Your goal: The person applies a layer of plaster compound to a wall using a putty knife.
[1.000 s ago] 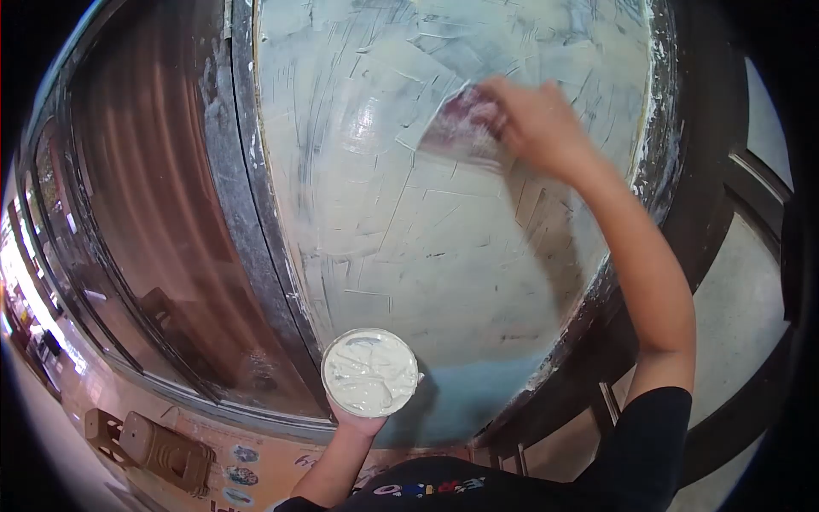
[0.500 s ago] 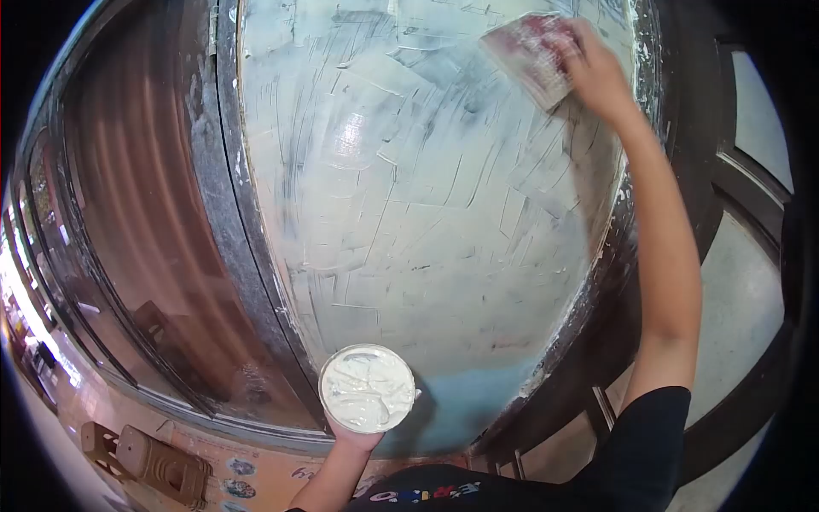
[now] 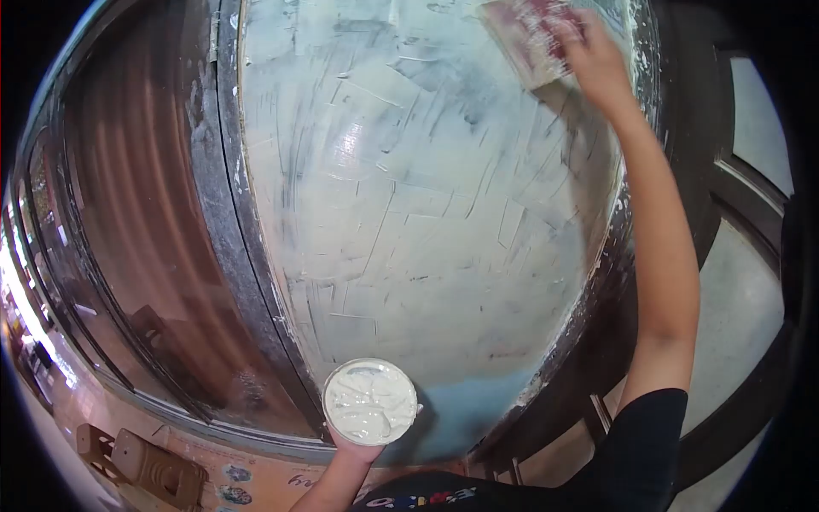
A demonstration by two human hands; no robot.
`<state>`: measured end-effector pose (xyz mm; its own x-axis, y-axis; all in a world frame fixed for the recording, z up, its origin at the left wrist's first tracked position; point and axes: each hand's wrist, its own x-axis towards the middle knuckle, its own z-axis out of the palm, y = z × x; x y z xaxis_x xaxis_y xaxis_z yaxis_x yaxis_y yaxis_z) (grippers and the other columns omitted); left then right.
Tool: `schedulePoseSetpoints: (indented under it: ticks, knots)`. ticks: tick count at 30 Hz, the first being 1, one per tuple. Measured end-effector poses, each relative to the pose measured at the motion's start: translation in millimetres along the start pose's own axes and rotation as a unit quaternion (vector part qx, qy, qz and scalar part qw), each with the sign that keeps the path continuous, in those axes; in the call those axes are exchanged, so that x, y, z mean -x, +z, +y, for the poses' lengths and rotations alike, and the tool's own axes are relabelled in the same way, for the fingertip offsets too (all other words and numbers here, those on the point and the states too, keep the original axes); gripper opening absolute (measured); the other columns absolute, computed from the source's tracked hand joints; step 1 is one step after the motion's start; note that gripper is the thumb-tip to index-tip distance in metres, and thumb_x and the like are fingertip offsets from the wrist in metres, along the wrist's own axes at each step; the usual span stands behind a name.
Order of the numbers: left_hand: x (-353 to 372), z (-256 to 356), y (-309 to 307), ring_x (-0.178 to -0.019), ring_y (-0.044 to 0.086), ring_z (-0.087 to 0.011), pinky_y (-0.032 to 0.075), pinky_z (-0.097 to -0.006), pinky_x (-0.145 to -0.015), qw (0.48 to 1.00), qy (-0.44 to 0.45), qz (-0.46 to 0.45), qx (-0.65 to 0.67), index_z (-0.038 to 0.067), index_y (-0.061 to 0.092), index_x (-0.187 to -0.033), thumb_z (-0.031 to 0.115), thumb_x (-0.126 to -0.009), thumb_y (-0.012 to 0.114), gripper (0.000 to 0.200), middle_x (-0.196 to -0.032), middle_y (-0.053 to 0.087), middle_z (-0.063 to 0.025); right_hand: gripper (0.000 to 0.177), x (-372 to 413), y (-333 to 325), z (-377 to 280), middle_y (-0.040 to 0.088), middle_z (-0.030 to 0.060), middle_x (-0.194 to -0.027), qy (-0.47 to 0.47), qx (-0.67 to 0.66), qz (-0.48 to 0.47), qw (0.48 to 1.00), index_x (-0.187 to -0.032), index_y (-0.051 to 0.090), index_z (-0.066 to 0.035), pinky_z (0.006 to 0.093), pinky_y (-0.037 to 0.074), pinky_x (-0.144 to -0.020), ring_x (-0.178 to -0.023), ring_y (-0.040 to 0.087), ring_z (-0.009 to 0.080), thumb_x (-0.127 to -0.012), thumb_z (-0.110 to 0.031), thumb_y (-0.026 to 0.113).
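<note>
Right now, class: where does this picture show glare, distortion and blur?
Head view: the fisheye bows the frame into curves, with black corners; glare sits upper middle on the panel; the scraper in the right hand is blurred; the bowl in the left hand is sharp.

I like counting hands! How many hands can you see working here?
2. The left hand holds a tub of white paste at the bottom; the right hand presses a scraper against the coated panel at top right.

The right hand [image 3: 597,64] has swept the scraper [image 3: 533,34] upward.
</note>
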<state>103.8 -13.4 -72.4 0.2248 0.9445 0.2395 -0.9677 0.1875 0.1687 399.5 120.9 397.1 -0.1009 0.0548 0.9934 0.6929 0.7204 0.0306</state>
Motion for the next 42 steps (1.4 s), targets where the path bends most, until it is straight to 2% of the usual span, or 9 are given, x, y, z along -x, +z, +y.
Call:
schedulePoseSetpoints:
  ticks: [2, 4, 6, 8, 10, 14, 28, 34, 42]
  knots:
    - [-0.4, 0.9, -5.8, -0.143, 0.035, -0.0428, 0.019, -0.0779, -0.111, 1.000, 0.006, 0.020, -0.009, 0.023, 0.041, -0.150, 0.068, -0.090, 0.039, 0.074, -0.157, 0.038, -0.0111, 0.030, -3.0, -16.2, -24.9, 0.069, 0.0228, -0.097, 0.037, -0.100, 0.020, 0.994, -0.113, 0.058, 0.001, 0.0399, 0.052, -0.074, -0.086, 0.068, 0.0342, -0.098, -0.025, 0.057]
    - [-1.3, 1.4, -1.6, -0.141, 0.037, -0.0439, 0.021, -0.0779, -0.110, 0.998, -0.006, 0.019, 0.061, 0.022, 0.044, -0.148, 0.067, -0.091, 0.039, 0.073, -0.155, 0.040, -0.0124, 0.026, 10.4, -24.3, -54.1, 0.069, 0.0226, -0.098, -0.125, 0.131, 0.094, 0.979, -0.112, 0.057, -0.001, 0.0421, 0.052, -0.076, -0.087, 0.067, 0.0387, -0.099, -0.024, 0.055]
    - [-3.6, 1.1, -2.4, -0.139, 0.039, -0.0439, 0.023, -0.0778, -0.109, 0.999, -0.004, 0.004, 0.049, 0.021, 0.045, -0.147, 0.066, -0.091, 0.039, 0.071, -0.154, 0.042, -0.0124, 0.027, 17.1, -24.2, -62.1, 0.069, 0.0226, -0.101, -0.153, 0.171, 0.075, 0.970, -0.113, 0.056, -0.003, 0.0455, 0.052, -0.080, -0.094, 0.066, 0.0427, -0.100, -0.025, 0.051]
    - [-6.3, 1.1, 1.8, -0.139, 0.039, -0.0437, 0.024, -0.0776, -0.109, 1.000, -0.001, 0.020, 0.015, 0.021, 0.045, -0.147, 0.065, -0.092, 0.039, 0.070, -0.153, 0.042, -0.0125, 0.028, 29.6, -9.8, -70.6, 0.069, 0.0167, -0.102, -0.252, 0.174, 0.081, 0.949, -0.122, 0.059, -0.011, 0.0433, 0.053, -0.076, -0.089, 0.067, 0.0371, -0.095, -0.017, 0.063]
    - [-10.3, -0.7, 4.7, -0.139, 0.040, -0.0435, 0.024, -0.0774, -0.109, 0.999, 0.003, 0.039, -0.014, 0.021, 0.045, -0.147, 0.064, -0.092, 0.039, 0.070, -0.153, 0.042, -0.0125, 0.024, 38.7, 20.8, -75.0, 0.066, 0.0079, -0.081, -0.348, 0.180, 0.113, 0.913, -0.110, 0.063, -0.015, 0.0399, 0.053, -0.063, -0.076, 0.066, 0.0279, -0.086, -0.012, 0.067]
    - [-11.1, -3.8, 4.3, -0.138, 0.041, -0.0430, 0.026, -0.0763, -0.109, 1.000, -0.011, 0.027, 0.009, 0.021, 0.045, -0.147, 0.064, -0.093, 0.038, 0.069, -0.153, 0.043, -0.0123, 0.025, 53.3, 42.3, -67.6, 0.065, 0.0052, -0.076, -0.295, 0.207, 0.037, 0.932, -0.107, 0.061, -0.014, 0.0392, 0.053, -0.061, -0.071, 0.066, 0.0264, -0.083, -0.010, 0.069]
    - [-4.0, -0.8, -2.1, -0.139, 0.041, -0.0422, 0.025, -0.0756, -0.110, 1.000, -0.003, 0.010, 0.011, 0.021, 0.045, -0.147, 0.063, -0.093, 0.038, 0.068, -0.153, 0.043, -0.0120, 0.016, 54.8, 37.0, -86.7, 0.063, 0.0030, -0.069, -0.322, 0.205, 0.085, 0.921, -0.103, 0.061, -0.017, 0.0375, 0.050, -0.052, -0.062, 0.065, 0.0227, -0.087, -0.013, 0.064]
    - [7.6, -1.5, 2.1, -0.140, 0.039, -0.0431, 0.024, -0.0738, -0.112, 1.000, 0.001, 0.029, 0.009, 0.020, 0.044, -0.148, 0.062, -0.093, 0.038, 0.069, -0.153, 0.042, -0.0123, 0.015, 54.6, 39.1, -77.7, 0.063, 0.0028, -0.068, -0.288, 0.251, 0.011, 0.924, -0.102, 0.060, -0.016, 0.0382, 0.049, -0.050, -0.059, 0.063, 0.0237, -0.088, -0.013, 0.063]
    - [20.7, -1.6, 4.7, -0.140, 0.039, -0.0428, 0.024, -0.0751, -0.111, 1.000, 0.001, 0.031, 0.002, 0.021, 0.043, -0.148, 0.063, -0.092, 0.039, 0.070, -0.154, 0.041, -0.0131, 0.016, 57.6, 53.8, -80.9, 0.061, 0.0020, -0.063, -0.325, 0.215, 0.039, 0.920, -0.102, 0.061, -0.016, 0.0351, 0.046, -0.048, -0.055, 0.061, 0.0234, -0.087, -0.011, 0.062]
